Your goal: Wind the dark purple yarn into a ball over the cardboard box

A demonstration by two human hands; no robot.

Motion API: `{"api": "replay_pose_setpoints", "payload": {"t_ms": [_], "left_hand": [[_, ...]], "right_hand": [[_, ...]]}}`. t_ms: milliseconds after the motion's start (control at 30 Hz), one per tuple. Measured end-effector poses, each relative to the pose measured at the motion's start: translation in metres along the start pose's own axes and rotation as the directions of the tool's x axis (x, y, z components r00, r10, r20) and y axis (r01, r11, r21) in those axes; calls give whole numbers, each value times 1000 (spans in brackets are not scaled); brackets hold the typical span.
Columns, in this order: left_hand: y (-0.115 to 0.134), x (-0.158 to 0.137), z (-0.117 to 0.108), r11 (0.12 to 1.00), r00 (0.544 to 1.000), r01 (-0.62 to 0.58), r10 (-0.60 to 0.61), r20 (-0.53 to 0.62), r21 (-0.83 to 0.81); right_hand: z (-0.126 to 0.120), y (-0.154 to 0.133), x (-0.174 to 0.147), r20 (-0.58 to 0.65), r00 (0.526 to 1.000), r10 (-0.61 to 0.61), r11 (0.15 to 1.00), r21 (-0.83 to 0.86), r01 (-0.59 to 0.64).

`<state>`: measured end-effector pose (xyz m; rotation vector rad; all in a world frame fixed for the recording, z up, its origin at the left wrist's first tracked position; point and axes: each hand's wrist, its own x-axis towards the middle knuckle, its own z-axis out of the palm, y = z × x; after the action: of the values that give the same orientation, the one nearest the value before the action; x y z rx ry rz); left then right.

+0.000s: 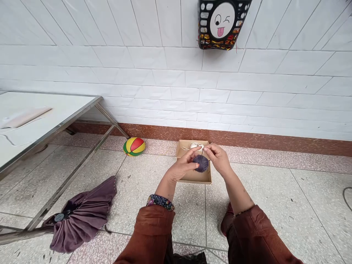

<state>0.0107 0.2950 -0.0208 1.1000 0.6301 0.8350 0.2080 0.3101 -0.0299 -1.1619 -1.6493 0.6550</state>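
White tiled wall (170,58), speckled floor (261,198), box (192,176) central.
Left of box: purple cloth (85,216), then ball (134,146). Over box: left hand (183,165) cradling yarn (202,165), right hand (220,157) pinching its strand (202,152). Up the wall, slightly right of box: basket (222,40).

Towards one o'clock the top edge crops the black basket (235,22); at nine the left edge cuts the table (60,106) — towards five, the left hand (181,167) partly hides the cardboard box (192,177).
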Motion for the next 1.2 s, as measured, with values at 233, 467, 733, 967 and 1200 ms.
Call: {"api": "replay_pose_setpoints", "payload": {"t_ms": [233,467,733,967,1200], "left_hand": [[-7,7,-1,958,954,-123,42,-298,-259],[-18,8,-19,952,788,-130,-71,-611,-278],[-11,-1,-18,985,930,11,53,-363,173],[-5,-10,-10,998,999,44,-44,3,-43],[-5,-3,-12,908,983,-79,3,-181,-411]], "right_hand": [[13,10,-22,216,975,-57,991,-105,81],[21,-27,-33,503,840,-203,970,-11,241],[6,-37,-17,320,912,-255,958,-47,284],[8,-3,-9,66,997,-43,998,-48,46],[17,9,-20,256,967,-11,995,-92,36]]}}
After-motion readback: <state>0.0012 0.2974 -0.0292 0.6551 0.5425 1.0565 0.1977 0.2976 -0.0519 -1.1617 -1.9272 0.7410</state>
